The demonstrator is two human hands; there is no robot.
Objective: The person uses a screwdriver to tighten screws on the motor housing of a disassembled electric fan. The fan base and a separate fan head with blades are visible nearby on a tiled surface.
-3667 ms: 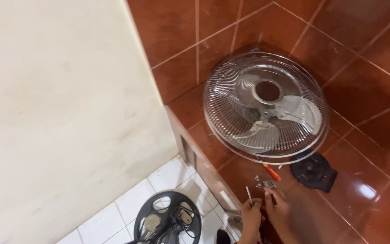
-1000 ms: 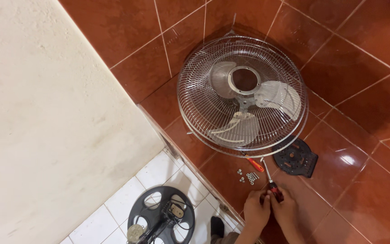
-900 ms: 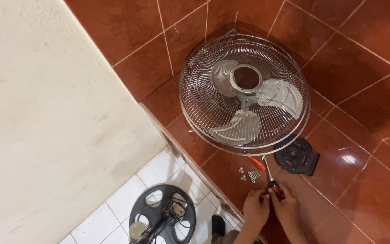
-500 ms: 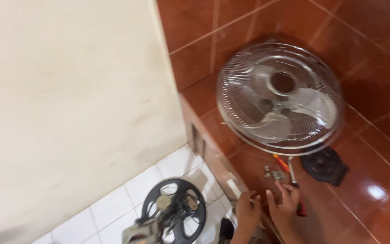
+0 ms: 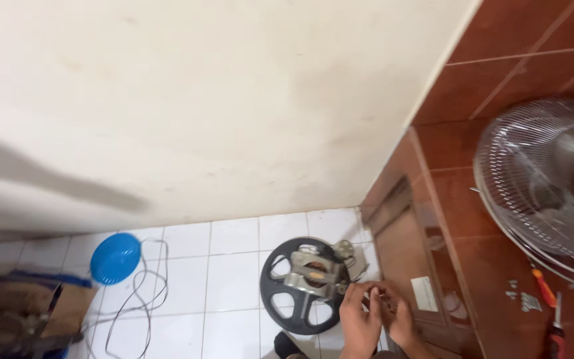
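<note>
My left hand [image 5: 359, 320] and my right hand [image 5: 398, 316] are close together at the bottom of the view, fingertips pinched on a small thin part that is too small to identify. Just left of them a motor with a black spoked pulley wheel [image 5: 302, 284] lies on the white floor tiles. The hands hover over the edge where the white tiles meet the raised red-brown tiled step [image 5: 456, 266].
A wire-caged fan [image 5: 546, 186] lies on the red tiles at the right. An orange screwdriver [image 5: 542, 286], a red-handled one [image 5: 555, 327] and loose screws [image 5: 523, 298] lie below it. At the left are a blue bowl [image 5: 115, 258], a loose cable [image 5: 135, 300] and a cardboard box [image 5: 18, 312].
The view has swung left and moved closer: the fan slid to the right edge, and the bowl, cable and box came into view. My hands now sit beside the motor rather than by the screwdrivers.
</note>
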